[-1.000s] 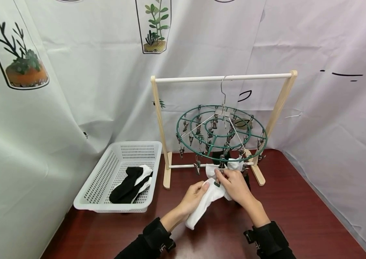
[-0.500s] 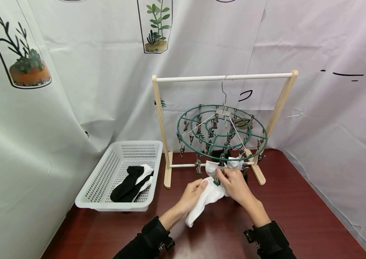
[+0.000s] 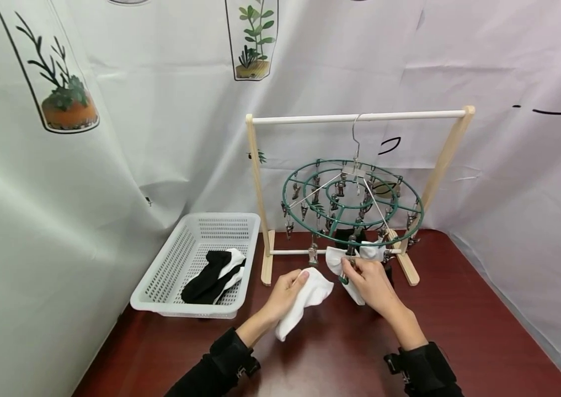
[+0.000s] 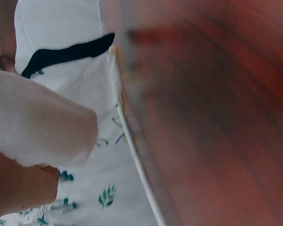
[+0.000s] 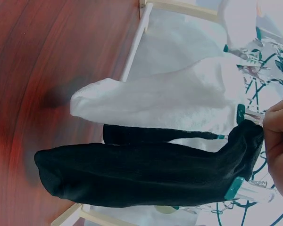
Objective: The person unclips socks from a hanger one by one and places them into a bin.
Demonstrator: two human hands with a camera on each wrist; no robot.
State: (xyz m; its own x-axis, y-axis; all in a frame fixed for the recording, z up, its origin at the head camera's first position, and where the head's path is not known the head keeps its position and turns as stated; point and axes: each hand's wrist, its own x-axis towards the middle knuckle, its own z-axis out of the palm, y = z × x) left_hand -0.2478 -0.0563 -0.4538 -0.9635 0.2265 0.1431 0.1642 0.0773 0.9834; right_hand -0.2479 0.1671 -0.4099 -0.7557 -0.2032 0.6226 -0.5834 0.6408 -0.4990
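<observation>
- The left hand (image 3: 282, 298) pinches the held white sock (image 3: 314, 289) between thumb and fingers; the cloth spreads to the right of the fingertips, and its other end hangs down below them.
- The right hand (image 3: 372, 284) pinches a metal clip (image 3: 343, 278) with green tips, below the near edge of the green ring rack (image 3: 300, 223).
- The held white sock lies between the two hands — in the left one's grip, apart from the clip, with the dark red table (image 3: 340, 353) showing in the gap.
- Half a second ago that sock reached across to the right hand, its upper edge by the clip's green tips; now the left hand and the sock stand off to the left, while the right hand keeps its pinch on the clip.
- The whole head view has slid a little rightward — stand, rack and basket together.
- Near the right hand, in its wrist view, a hanging white sock (image 5: 155, 99) and a black sock (image 5: 137, 174) hang from other clips.
- In the white basket (image 3: 153, 284), left of the wooden stand (image 3: 256, 176), black and white socks (image 3: 208, 278) lie as they did earlier.
</observation>
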